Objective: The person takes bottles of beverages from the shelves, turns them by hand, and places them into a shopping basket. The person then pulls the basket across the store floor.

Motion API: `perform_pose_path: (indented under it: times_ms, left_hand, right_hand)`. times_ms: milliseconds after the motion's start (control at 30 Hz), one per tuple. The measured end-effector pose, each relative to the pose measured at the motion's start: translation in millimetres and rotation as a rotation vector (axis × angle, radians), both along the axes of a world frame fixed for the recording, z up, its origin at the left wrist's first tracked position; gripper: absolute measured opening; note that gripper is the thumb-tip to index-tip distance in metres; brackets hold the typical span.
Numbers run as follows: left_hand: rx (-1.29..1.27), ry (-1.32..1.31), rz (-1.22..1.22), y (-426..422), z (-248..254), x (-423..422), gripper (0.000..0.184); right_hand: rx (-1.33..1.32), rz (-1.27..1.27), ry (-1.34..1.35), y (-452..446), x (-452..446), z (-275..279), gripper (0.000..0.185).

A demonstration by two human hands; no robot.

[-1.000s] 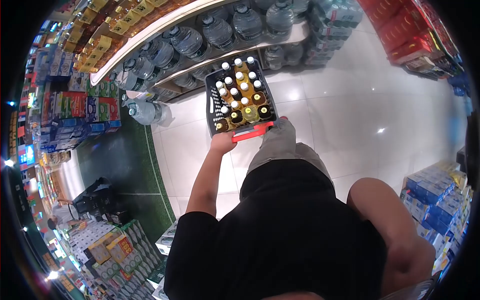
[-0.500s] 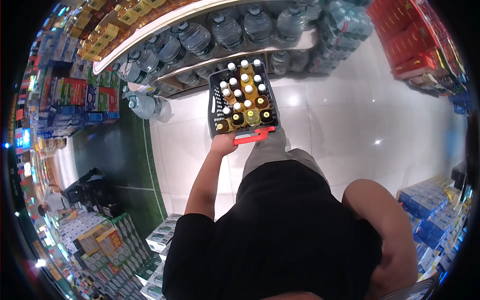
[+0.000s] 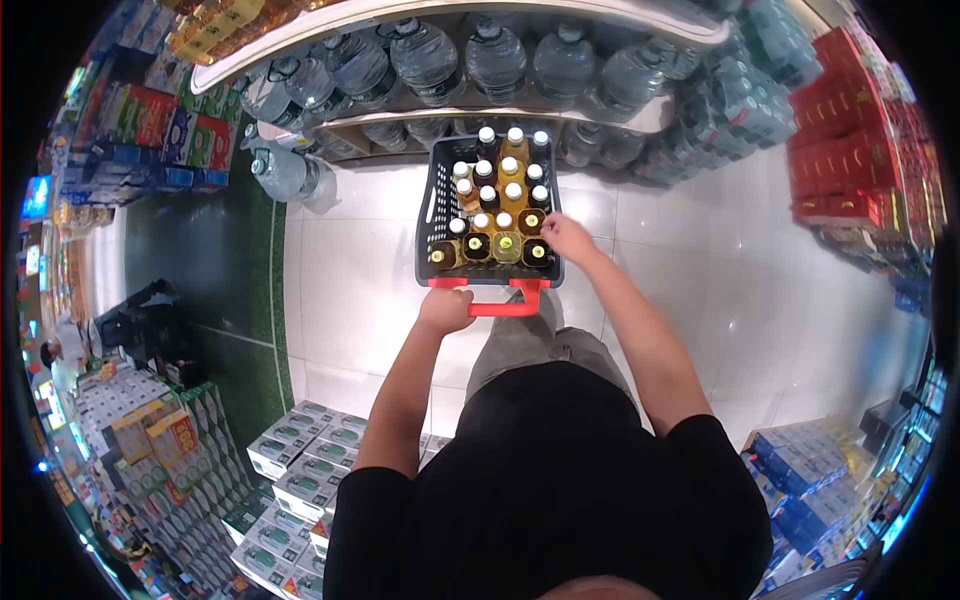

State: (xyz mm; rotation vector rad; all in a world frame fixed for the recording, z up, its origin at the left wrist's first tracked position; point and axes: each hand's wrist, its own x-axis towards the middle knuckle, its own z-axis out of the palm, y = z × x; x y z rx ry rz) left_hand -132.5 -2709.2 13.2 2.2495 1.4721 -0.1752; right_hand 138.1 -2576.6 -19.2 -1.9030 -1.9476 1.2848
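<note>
A dark grey plastic shopping basket (image 3: 432, 205) with a red handle (image 3: 503, 310) is in front of my legs. Several bottles stand upright in it, holding dark and amber liquids; most have white caps (image 3: 513, 190), and those nearest me have yellow ones (image 3: 507, 243). My left hand (image 3: 446, 310) is wrapped round the left part of the handle. Over the basket's right rim, beside the yellow-capped bottles, is my right hand (image 3: 568, 240). Its fingers are loosely curled together, with nothing visible in them.
Large water jugs (image 3: 497, 65) line the shelf ahead, and another jug (image 3: 285, 175) stands on the floor at left. Wrapped bottle packs (image 3: 720, 120) and red boxes (image 3: 840, 130) are on the right. White cartons (image 3: 320, 460) are stacked behind me at left, blue cartons (image 3: 800, 460) at right.
My right hand has come up from my side to the basket's right rim. My left hand keeps its grip on the handle. The basket sits slightly lower in view.
</note>
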Motion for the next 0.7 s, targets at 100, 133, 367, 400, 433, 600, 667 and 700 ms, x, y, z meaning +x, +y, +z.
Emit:
perform_pose_path:
  times_ms: [100,133,367,400,433,600,667,700]
  left_hand:
    - [-0.008,-0.012,0.024,-1.8,-9.5,-1.9,0.017]
    - [-0.01,-0.025,0.012,1.1,-6.8,-3.0,0.016]
    - [0.027,-0.129,-0.04,14.8,-13.3,-10.5,0.01]
    - [0.036,-0.177,-0.028,17.0,-16.6,-11.8,0.01]
    - [0.037,-0.195,-0.054,20.0,-18.2,-13.5,0.012]
    - [-0.067,-0.201,-0.004,26.6,-18.9,-14.1,0.014]
    - [-0.079,-0.181,0.002,28.3,-17.9,-14.1,0.014]
    - [-0.09,-0.169,0.007,30.3,-13.7,-13.5,0.014]
  right_hand:
    - [-0.102,0.219,-0.195,5.5,-29.5,-39.7,0.032]
    - [-0.142,0.278,-0.256,11.3,-38.2,-59.0,0.035]
    - [-0.104,0.581,-0.392,31.5,-89.0,-126.0,0.031]
    - [-0.103,0.651,-0.434,34.3,-94.0,-143.2,0.03]
    - [-0.109,0.715,-0.445,36.2,-98.1,-159.0,0.029]
    - [-0.04,0.892,-0.473,42.2,-114.1,-212.0,0.024]
    - [-0.1,1.02,-0.413,56.8,-116.3,-208.4,0.023]
    - [-0.112,1.068,-0.385,60.5,-113.6,-208.8,0.023]
